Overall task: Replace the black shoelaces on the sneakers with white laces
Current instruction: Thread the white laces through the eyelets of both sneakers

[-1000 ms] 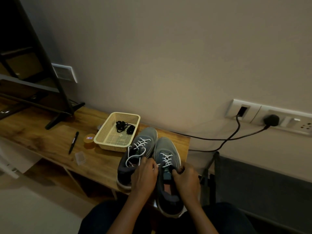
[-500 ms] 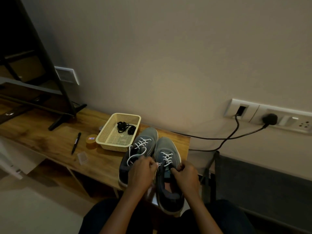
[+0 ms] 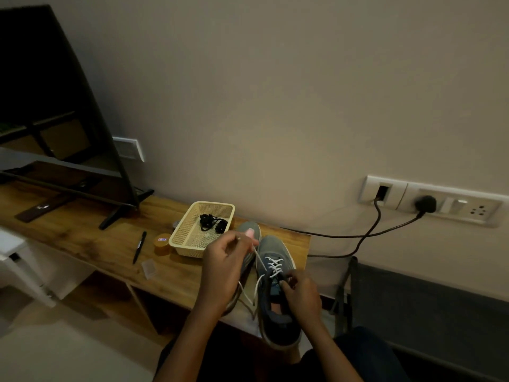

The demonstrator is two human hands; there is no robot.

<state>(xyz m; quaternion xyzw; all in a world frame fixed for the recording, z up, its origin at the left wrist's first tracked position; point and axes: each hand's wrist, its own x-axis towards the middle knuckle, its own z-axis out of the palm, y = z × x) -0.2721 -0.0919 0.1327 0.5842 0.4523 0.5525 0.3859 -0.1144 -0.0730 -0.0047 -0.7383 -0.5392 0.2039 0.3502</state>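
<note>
The left hand (image 3: pixel 225 260) has risen off the sneaker (image 3: pixel 276 248) on the bench (image 3: pixel 91 241), pinching the white lace (image 3: pixel 260 261) end and drawing slack through, while the right hand (image 3: pixel 301 295) pinches the sneaker by its top eyelets (lacing nearly finished, I'd judge). The black laces (image 3: pixel 213 223) lie in the basket (image 3: pixel 176 239).

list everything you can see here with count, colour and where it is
sneakers: 2, grey-blue, side by side, table's right end
white lace: at least 1, white, crisscrossed on right-side sneaker
black laces: count unclear, black, bundled in basket
basket: 1, cream, on table behind sneakers
pen: 1, black, left of basket
round tin: 1, orange-brown, between pen and basket
clear case: 1, transparent, near table's front edge
table: 1, wood, against wall
TV: 1, black, table's left end
socket strip: 1, white, wall at right
left hand: 1, pinches white lace end above sneakers
right hand: 1, pinches at right-side sneaker's eyelets
</note>
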